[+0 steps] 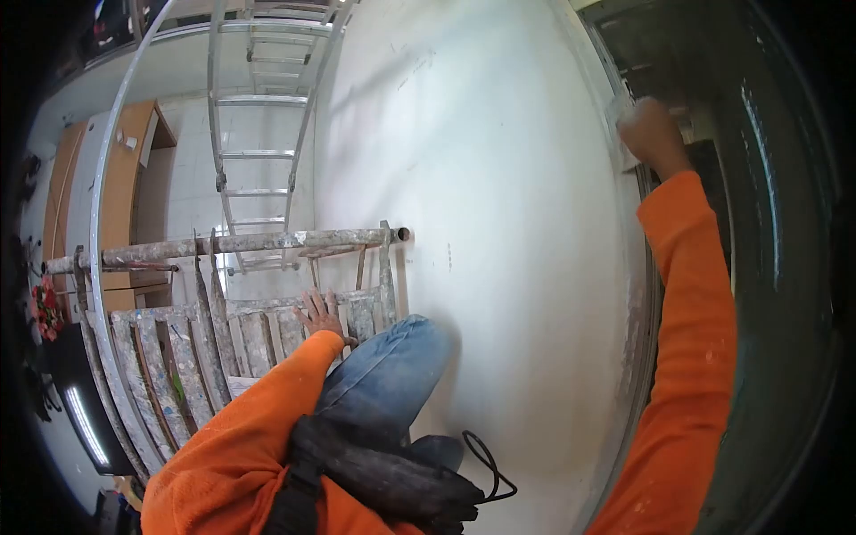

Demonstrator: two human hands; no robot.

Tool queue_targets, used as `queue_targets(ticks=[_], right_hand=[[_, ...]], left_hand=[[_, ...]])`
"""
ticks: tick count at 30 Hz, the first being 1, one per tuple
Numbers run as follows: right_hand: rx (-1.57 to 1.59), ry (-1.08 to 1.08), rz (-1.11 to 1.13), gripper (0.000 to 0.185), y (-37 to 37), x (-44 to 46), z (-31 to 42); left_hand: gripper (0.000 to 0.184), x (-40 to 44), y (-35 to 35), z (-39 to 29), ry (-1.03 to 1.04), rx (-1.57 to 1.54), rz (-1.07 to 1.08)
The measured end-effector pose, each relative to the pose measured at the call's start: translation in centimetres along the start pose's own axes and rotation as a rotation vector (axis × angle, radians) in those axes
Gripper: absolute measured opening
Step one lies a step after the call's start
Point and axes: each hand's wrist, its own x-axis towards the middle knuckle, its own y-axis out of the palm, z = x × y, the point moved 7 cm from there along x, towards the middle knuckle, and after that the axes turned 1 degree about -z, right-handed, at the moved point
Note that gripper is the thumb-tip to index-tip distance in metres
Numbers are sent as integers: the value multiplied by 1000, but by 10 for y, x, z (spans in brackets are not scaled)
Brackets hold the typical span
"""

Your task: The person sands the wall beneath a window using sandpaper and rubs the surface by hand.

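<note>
My right hand (655,138) is raised with its fingers closed, at the edge of the white wall (508,223) beside a dark frame. A pale flat piece (624,147) shows at its fingers; whether it is sandpaper or a scraper I cannot tell. Down at the left, my left hand (319,312) rests with fingers spread on the paint-spattered slatted scaffold platform (259,343), beside my jeans-clad knee (392,366).
A scaffold tube (259,241) crosses beyond the platform, its open end near the wall. Behind it stands an aluminium ladder (259,153). Wooden furniture (129,178) and red flowers (46,308) are on the left. A dark pouch with a black cord loop (490,468) hangs at my waist.
</note>
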Motion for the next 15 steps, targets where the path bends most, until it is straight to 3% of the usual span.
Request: queue_targets(ticks=[5, 8, 9, 10, 11, 14, 15], right_hand=[[-46, 2, 71, 44, -1, -7, -6], [16, 42, -10, 43, -5, -23, -20], [158, 72, -134, 42, -14, -34, -41], [300, 96, -262, 41, -27, -51, -56], [552, 361, -247, 40, -47, -87, -57], [476, 304, -259, 43, -60, -194, -96], [411, 412, -384, 44, -50, -237, -118]], left_hand=[[151, 5, -1, -1, 25, 0, -10], [150, -3, -2, 4, 4, 18, -4], [150, 4, 8, 5, 25, -7, -20], [149, 7, 14, 3, 44, -35, -37], [149, 6, 13, 1, 45, -43, -63], [148, 2, 2, 4, 20, -22, -102], [148, 2, 3, 3, 18, -8, -86]])
